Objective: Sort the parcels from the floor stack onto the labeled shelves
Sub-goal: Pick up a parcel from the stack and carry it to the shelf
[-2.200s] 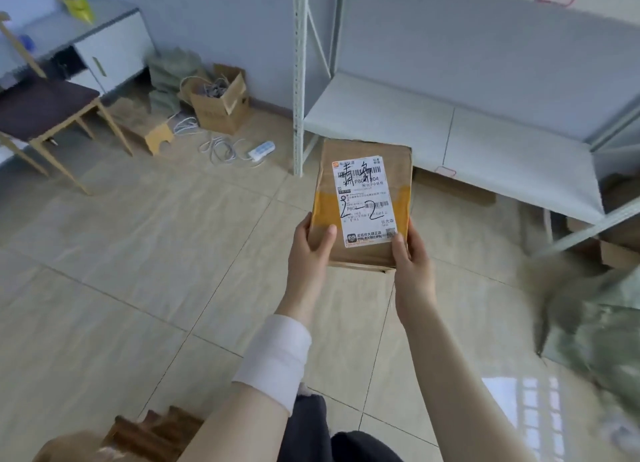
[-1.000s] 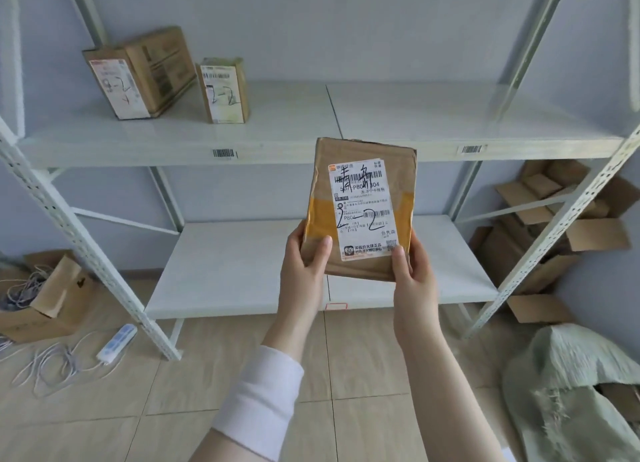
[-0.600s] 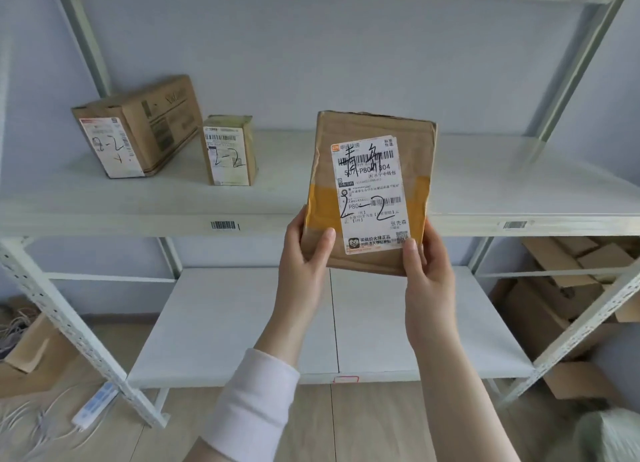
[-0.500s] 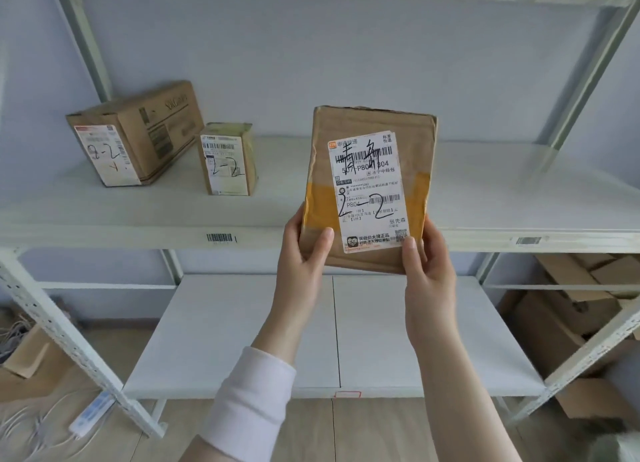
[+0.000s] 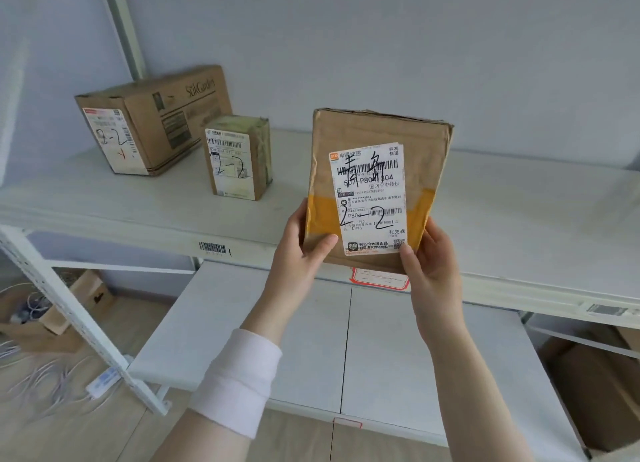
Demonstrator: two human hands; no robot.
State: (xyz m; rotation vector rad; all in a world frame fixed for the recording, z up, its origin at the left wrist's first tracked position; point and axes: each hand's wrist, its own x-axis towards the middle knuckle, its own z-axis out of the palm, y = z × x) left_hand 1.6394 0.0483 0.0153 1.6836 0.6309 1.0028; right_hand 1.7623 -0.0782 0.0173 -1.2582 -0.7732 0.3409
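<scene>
As it's held, parcel (image 5: 379,129) upright, label (image 5: 370,198) camera-facing

A parcel storeroom: a white steel shelving rack (image 5: 69,307) stands against a bare wall (image 5: 381,46). On it are a barcode sticker (image 5: 213,248) and courier-labelled boxes (image 5: 152,122) marked 2-2. A similar parcel (image 5: 374,191) is held before it, and cartons (image 5: 595,392) lie under its right end.

A wide band (image 5: 239,382) of soft, pale fabric, white with a faint pink cast, was worn round the left forearm (image 5: 266,319), well back from the wrist. It was fitted snugly, with bare arm seen on either side. The left hand (image 5: 298,250), right hand (image 5: 433,257) and right forearm (image 5: 460,364) were left uncovered.
</scene>
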